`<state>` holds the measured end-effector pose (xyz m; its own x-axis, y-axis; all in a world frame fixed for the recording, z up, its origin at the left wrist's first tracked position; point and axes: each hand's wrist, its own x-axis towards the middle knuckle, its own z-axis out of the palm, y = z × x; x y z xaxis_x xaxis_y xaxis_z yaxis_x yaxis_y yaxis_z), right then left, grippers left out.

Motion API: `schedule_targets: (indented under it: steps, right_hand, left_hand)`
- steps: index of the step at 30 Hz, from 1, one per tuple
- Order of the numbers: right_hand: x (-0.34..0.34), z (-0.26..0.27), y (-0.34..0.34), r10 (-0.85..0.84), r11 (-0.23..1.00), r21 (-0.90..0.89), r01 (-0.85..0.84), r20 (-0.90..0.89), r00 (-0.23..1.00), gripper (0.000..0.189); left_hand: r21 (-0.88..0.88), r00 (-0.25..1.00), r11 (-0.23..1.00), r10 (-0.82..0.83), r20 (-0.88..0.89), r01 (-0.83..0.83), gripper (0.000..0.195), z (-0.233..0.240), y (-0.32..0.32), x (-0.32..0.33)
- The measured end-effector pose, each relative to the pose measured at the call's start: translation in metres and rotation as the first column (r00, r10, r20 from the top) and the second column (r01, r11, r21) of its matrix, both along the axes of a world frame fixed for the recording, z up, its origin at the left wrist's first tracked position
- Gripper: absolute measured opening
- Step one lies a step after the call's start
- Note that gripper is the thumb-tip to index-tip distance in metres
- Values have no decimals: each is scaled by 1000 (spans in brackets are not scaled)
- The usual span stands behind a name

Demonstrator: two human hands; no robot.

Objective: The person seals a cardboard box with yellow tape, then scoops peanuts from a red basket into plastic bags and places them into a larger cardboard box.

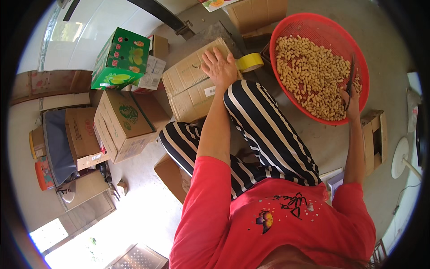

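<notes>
My left hand point(220, 67) lies flat, fingers spread, on a closed cardboard box point(189, 90) in front of my knees. That box bears a small white label. Against its far right edge, close to my left thumb, is a roll of yellow packing tape point(250, 63). My right hand point(351, 101) is at the right side of a round red plastic basket point(285, 25), gripping a long dark bladed tool point(351, 72), perhaps scissors; my fingers partly hide its handle. Unshelled peanuts point(312, 70) cover much of the basket's perforated bottom.
To the left stand a green printed carton point(122, 60) and a brown carton point(124, 124) with a green print. More cardboard boxes point(80, 131) are stacked beyond. An open box point(373, 141) and a white round fan base point(400, 158) are at the right.
</notes>
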<state>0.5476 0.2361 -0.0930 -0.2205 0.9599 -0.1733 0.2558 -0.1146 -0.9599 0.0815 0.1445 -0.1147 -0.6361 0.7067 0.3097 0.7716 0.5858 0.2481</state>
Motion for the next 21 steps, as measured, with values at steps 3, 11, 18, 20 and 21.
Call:
schedule_targets:
  steps: [3, 11, 18, 20, 21]
  right_hand:
    - [-44, 25, -41, 59, 997, -46, -69, -190, 980, 20]
    - [-152, 31, -104, 520, 760, -321, -565, -220, 825, 34]
    - [-198, -23, -98, 498, 728, -367, -579, -297, 815, 51]
    - [-207, -26, -95, 469, 727, -389, -566, -321, 823, 55]
    - [-209, -22, -91, 497, 668, -463, -583, -305, 812, 57]
  left_hand:
    - [-1, 1000, 1000, -6, 0, 6, 64, -1, 2, 1]
    - [-37, 1000, 999, -4, -4, 3, 64, 2, 3, 2]
    - [-40, 1000, 999, -27, 11, 27, 63, 10, 3, 5]
    - [-45, 999, 998, -31, 9, 31, 64, 9, 3, 5]
    - [-48, 1000, 998, -29, 10, 30, 64, 8, 3, 4]
